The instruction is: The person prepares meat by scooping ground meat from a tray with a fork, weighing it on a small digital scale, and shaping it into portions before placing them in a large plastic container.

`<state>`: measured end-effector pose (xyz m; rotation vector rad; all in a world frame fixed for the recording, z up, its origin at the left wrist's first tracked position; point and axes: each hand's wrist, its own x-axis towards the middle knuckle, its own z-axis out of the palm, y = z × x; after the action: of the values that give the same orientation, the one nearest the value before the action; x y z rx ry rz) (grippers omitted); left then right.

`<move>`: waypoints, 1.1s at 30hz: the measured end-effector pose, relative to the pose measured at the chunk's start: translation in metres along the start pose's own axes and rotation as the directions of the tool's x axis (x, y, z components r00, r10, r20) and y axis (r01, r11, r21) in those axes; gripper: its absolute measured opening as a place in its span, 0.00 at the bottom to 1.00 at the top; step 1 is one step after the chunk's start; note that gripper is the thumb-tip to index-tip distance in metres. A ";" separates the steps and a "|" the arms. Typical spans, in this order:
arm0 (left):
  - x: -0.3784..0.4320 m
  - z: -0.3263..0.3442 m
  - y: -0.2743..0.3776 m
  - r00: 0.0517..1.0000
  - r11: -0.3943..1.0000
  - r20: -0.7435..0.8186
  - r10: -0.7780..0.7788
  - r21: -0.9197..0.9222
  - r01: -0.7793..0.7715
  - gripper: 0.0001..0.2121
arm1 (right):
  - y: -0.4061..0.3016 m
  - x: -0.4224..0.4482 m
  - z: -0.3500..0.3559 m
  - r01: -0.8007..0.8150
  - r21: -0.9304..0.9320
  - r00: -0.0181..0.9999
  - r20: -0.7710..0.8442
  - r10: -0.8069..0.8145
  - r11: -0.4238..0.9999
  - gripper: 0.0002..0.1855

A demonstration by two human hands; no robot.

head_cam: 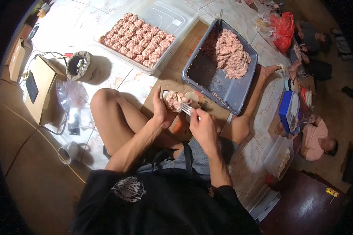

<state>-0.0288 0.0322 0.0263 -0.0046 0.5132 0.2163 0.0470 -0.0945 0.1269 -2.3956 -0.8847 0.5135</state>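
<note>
My left hand (161, 110), palm up, supports a lump of ground meat mixture (173, 101) at its fingers. In my right hand (202, 123) is a metal fork (186, 108), its tines against the lump. Pale thin round wrappers (191, 96) lie just beyond on the cardboard. Past them, a grey plastic tub (247, 88) holds a large heap of the meat mixture (231, 54), with a utensil handle at its far corner. Rows of shaped meat portions (141, 38) fill much of a clear plastic container (153, 70) at the upper left.
A rough stone-like pot (79, 66), a cardboard box (44, 88) and a mug (69, 152) stand on the left. Right are a blue container (286, 111), a clear bin (278, 158) and a red plastic bag (284, 32). Other people sit along the right side.
</note>
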 end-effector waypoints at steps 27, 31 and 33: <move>-0.007 0.010 0.018 0.941 0.675 0.329 -0.075 0.711 -0.195 0.20 | -0.015 0.008 -0.047 -0.067 0.750 0.995 0.095 -0.008 0.658 0.09; -0.003 0.035 0.003 0.759 0.288 0.610 0.228 0.702 -0.651 0.15 | 0.021 -0.007 -0.037 -0.041 0.470 0.983 -0.137 0.119 0.882 0.15; -0.007 0.030 0.008 0.761 0.020 0.599 0.247 0.782 -0.622 0.16 | 0.041 -0.024 -0.017 0.053 0.347 0.936 -0.344 0.074 0.937 0.15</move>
<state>-0.0214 0.0400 0.0561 1.5646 0.2263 0.4842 0.0583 -0.1429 0.1200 -2.0730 -0.5650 0.2090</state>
